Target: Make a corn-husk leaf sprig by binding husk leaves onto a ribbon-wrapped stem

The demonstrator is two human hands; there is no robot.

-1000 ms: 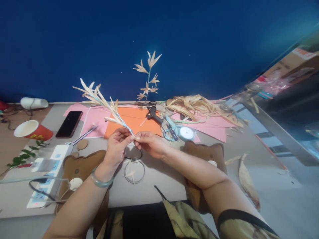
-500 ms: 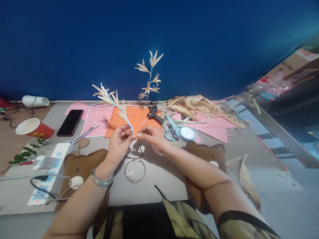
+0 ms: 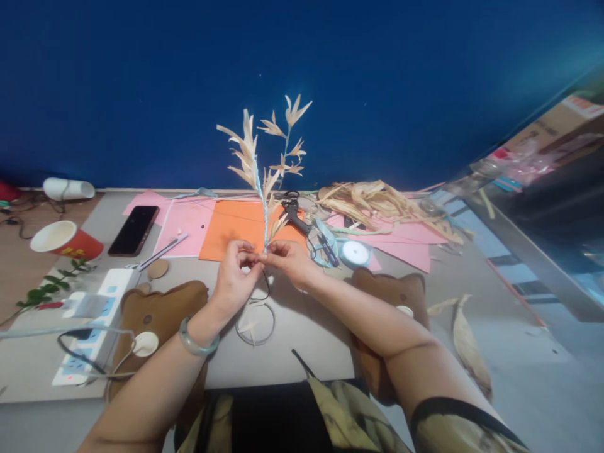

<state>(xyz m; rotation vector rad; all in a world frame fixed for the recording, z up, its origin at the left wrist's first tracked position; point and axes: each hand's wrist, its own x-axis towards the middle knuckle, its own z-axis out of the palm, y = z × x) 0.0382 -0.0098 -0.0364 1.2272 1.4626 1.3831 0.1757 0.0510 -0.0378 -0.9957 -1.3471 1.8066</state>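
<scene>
A stem wrapped in pale blue tape, with cream dried-husk flowers along it, makes up the flower spray that rises almost upright from my fingers. My left hand is closed at its lower end, fingertips pinched together. Thumb and forefinger of my right hand pinch the stem base right beside them. A second flower spray stands behind, against the blue wall. Below my hands, a wire ring with pale husk scraps lies on the table. Fingertips partly hide the stem's end.
Behind my hands lie orange paper, a black glue gun, a tape roll and dried husks. At left are a phone, a red paper cup and a power strip. Brown cushions sit under my forearms.
The flower spray in my hands has swung from leaning left to nearly upright and shifted right. My left hand has moved slightly right, closer to my right hand.
</scene>
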